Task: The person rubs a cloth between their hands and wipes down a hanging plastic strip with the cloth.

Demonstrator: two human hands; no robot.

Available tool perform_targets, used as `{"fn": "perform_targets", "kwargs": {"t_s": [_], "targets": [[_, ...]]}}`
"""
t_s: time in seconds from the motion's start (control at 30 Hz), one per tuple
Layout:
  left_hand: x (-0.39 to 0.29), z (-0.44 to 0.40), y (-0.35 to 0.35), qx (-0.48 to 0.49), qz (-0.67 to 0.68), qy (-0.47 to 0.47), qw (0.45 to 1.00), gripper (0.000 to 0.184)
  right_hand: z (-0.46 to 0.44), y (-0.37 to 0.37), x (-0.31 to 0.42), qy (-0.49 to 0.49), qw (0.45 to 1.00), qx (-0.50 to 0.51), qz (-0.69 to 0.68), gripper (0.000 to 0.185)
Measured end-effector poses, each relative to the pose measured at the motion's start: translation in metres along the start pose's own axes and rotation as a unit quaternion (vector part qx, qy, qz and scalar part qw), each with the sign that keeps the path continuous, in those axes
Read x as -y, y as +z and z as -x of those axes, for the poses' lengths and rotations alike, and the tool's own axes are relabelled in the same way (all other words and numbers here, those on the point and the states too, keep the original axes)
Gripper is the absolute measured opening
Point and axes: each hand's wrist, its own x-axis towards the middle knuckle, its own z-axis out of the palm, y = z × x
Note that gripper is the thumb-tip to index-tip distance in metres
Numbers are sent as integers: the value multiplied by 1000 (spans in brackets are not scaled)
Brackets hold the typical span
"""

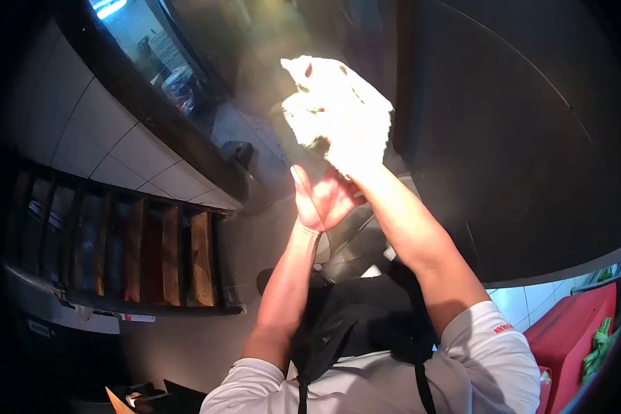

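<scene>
A white cloth (pixel 338 103), crumpled and washed out by bright light, is bunched at my right hand (pixel 361 153). Glare and the cloth hide most of the fingers of this hand, which grips the cloth. Just below and left of it, my left hand (pixel 326 200) is open, palm turned up and thumb standing apart. Its other fingertips pass behind my right wrist, so I cannot tell whether they touch the cloth. A black apron (pixel 366 317) covers my front over a white short-sleeved shirt (pixel 490 352).
Wooden stair-like slats (pixel 138 252) run along the left, beneath a tiled wall (pixel 121 162). A dark panel (pixel 517 152) fills the right. Low at right stands a red box (pixel 576 328) with a green cloth-like item (pixel 595 352). Behind a dark frame, a window-like opening (pixel 152 52) shows at upper left.
</scene>
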Motion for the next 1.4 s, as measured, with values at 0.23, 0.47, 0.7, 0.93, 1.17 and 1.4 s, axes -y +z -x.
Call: {"fn": "perform_targets", "kwargs": {"t_s": [0.23, 0.47, 0.7, 0.93, 1.17, 1.4], "targets": [[-24, 20, -24, -17, -45, 76, 996, 108, 85, 26, 1, -401, 864, -303, -40, 61], [-1, -26, -56, 314, 189, 51, 929, 107, 38, -14, 27, -147, 964, -197, -99, 49], [-12, 16, 17, -194, 91, 87, 973, 79, 50, -18, -15, -240, 951, -193, 18, 45], [-34, 11, 13, -46, -44, 52, 997, 99, 88, 21, 16, -375, 904, -205, 14, 42], [-3, -5, 29, -233, -62, 65, 968, 108, 33, -46, 45, -120, 959, -210, -150, 38], [-29, 29, -3, -122, -36, 31, 991, 105, 74, -13, -12, -359, 915, -182, 36, 35]]}}
